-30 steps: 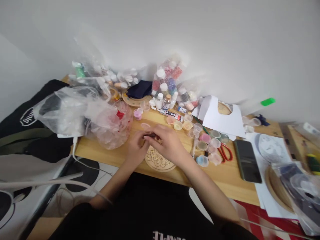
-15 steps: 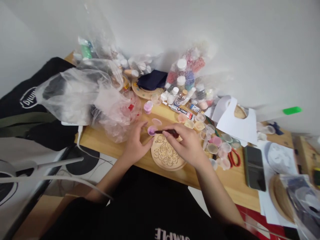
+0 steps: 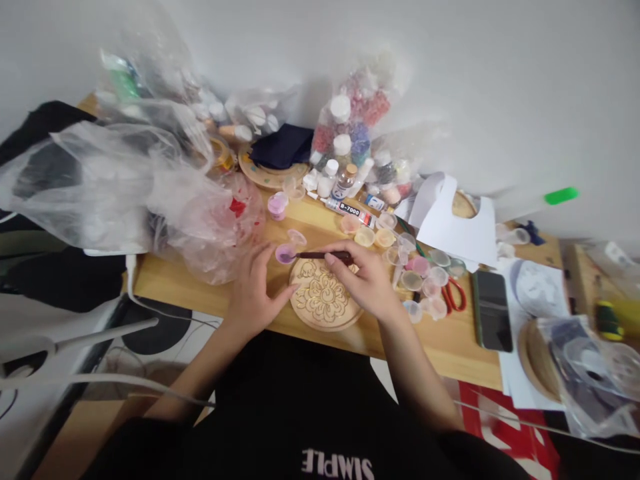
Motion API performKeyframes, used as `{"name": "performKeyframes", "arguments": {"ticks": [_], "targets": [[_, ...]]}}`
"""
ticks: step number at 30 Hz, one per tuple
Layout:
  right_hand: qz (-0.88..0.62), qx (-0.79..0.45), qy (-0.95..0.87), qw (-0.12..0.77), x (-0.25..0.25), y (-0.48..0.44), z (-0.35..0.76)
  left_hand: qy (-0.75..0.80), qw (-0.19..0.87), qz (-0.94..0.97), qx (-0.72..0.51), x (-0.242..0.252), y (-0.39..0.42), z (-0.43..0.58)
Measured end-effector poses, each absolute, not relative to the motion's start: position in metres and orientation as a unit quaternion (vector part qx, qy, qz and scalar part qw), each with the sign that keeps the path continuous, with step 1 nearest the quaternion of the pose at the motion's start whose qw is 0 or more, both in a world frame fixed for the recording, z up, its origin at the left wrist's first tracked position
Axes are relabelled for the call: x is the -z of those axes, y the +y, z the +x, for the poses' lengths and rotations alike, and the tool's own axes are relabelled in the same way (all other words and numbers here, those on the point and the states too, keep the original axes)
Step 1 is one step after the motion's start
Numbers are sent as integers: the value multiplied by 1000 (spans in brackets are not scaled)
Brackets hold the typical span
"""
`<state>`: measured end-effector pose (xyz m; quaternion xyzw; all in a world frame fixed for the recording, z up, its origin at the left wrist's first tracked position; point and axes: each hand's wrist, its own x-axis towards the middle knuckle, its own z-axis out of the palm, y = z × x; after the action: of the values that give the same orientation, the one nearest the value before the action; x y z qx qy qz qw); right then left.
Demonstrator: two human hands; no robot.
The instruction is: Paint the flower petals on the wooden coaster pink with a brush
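A round wooden disc [image 3: 324,298] with a carved floral pattern lies at the near edge of the wooden table [image 3: 450,350]. My right hand [image 3: 361,280] is closed on a thin dark brush [image 3: 320,255], whose tip reaches into a small purple paint cup [image 3: 285,253] just left of the disc. My left hand [image 3: 254,290] rests beside that cup, fingers curved against it and the disc's left rim. A loose clear lid [image 3: 297,237] lies just behind the cup.
Several small paint cups [image 3: 423,283] cluster right of the disc, with red scissors [image 3: 454,295] and a dark phone [image 3: 491,310]. Plastic bags [image 3: 125,187] crowd the left. Bottles and a glue tube [image 3: 350,212] stand behind. White paper [image 3: 453,230] lies at right.
My hands parted over the disc. The right hand now holds the brush with its tip dipped in the purple cup, and the left hand steadies that cup. The view shifted slightly.
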<state>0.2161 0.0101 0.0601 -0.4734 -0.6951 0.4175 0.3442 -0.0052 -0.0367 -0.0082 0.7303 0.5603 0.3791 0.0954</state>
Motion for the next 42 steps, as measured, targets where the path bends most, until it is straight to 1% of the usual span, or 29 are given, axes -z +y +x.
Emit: {"name": "performKeyframes", "arguments": {"ticks": [5, 9, 13, 19, 23, 25, 27, 29, 31, 35, 42], "targets": [[-449, -426, -704, 347, -65, 17, 217, 526, 73, 788, -311, 8, -62, -13], [-440, -399, -739, 317, -77, 27, 218, 488, 62, 826, -275, 7, -65, -13], [-441, -384, -756, 293, -84, 32, 222, 481, 53, 826, -289, 9, -59, -9], [-461, -377, -753, 280, -85, 32, 227, 476, 101, 822, -296, 13, -45, -5], [-480, -366, -746, 282, -84, 31, 229, 458, 131, 833, -282, 4, -33, -9], [-486, -364, -743, 282, -84, 29, 229, 471, 165, 811, -304, -2, -27, -13], [-489, -368, -740, 281, -85, 28, 228, 515, 162, 768, -344, -6, -22, -17], [-485, -373, -737, 288, -84, 28, 227, 555, 154, 731, -366, -8, -16, -19], [-472, -379, -736, 302, -83, 28, 227, 565, 175, 723, -358, -8, -6, -19], [-457, -381, -737, 321, -76, 30, 226, 535, 215, 752, -318, -7, 18, -15], [-475, -383, -692, 387, -57, 23, 227, 519, 235, 765, -301, -7, 34, -10]]}}
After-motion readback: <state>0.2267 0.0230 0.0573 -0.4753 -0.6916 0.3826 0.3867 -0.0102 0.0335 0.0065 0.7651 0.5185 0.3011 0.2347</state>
